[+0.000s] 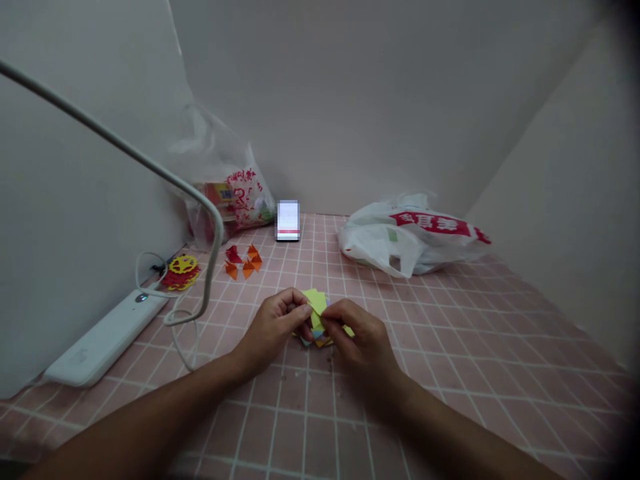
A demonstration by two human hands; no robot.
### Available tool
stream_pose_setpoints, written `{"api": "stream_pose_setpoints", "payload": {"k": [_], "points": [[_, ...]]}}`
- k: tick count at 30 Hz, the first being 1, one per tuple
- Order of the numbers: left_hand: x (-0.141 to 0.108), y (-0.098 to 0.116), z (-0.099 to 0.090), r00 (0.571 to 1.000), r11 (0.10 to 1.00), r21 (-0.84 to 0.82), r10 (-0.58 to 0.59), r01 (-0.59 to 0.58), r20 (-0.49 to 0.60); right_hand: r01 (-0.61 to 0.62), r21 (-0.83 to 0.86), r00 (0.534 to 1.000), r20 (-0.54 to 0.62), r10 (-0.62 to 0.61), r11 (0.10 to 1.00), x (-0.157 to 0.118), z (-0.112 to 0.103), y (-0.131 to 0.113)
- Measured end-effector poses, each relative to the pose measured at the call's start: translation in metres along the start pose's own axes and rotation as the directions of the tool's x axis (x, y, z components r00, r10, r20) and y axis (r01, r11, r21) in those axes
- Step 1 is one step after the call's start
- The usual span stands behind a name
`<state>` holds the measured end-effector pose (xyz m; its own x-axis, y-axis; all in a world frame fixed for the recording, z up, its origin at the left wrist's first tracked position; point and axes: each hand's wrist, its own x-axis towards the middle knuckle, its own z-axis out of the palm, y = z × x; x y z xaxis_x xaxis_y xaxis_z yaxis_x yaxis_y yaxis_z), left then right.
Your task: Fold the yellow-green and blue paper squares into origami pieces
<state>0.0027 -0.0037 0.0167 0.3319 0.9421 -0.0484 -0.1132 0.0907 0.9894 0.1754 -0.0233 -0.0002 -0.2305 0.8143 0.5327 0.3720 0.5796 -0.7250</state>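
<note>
Between my two hands is a small yellow sheet of paper [316,304], its near edge pinched at both sides. My left hand [278,323] grips the left side with thumb and curled fingers. On the right side, my right hand [359,335] pinches the paper between thumb and forefinger. Beneath lie more coloured papers [320,343] in yellow, blue and orange, partly covered by my hands. Beyond my left hand, several small folded orange paper pieces [249,269] and a red one [233,254] rest on the pink tiled-pattern tabletop [400,373].
A white power strip [107,340] and a looping pale cable [213,267] lie at left, near red and yellow cut-out shapes [183,270]. At the back stand a filled plastic bag [225,193], a lit phone [288,221] and another white bag [415,237]. Walls enclose the table.
</note>
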Motion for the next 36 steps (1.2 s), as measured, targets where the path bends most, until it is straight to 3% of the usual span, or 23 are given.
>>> {"api": "stream_pose_setpoints", "payload": {"k": [4,15,28,36], "points": [[-0.0013,-0.0003,0.0014,1.0,1.0,-0.029,-0.011,0.01,-0.027,0.025,-0.019,1.0,0.0,-0.025,1.0,0.0002,0.0003,-0.0007],[0.0009,-0.0001,0.0011,0.999,0.998,-0.063,0.007,-0.01,-0.043,-0.088,0.026,0.996,-0.022,0.088,0.996,-0.0014,0.001,-0.002],[-0.0008,0.0009,0.0016,0.997,0.998,-0.05,0.024,-0.028,-0.067,-0.068,0.021,0.998,0.013,0.068,0.997,-0.0017,0.0008,-0.0015],[-0.0012,0.0042,0.001,0.996,0.999,0.016,0.05,-0.049,-0.074,0.023,0.053,0.999,-0.03,-0.021,0.998,0.0002,0.0019,-0.0037]]}}
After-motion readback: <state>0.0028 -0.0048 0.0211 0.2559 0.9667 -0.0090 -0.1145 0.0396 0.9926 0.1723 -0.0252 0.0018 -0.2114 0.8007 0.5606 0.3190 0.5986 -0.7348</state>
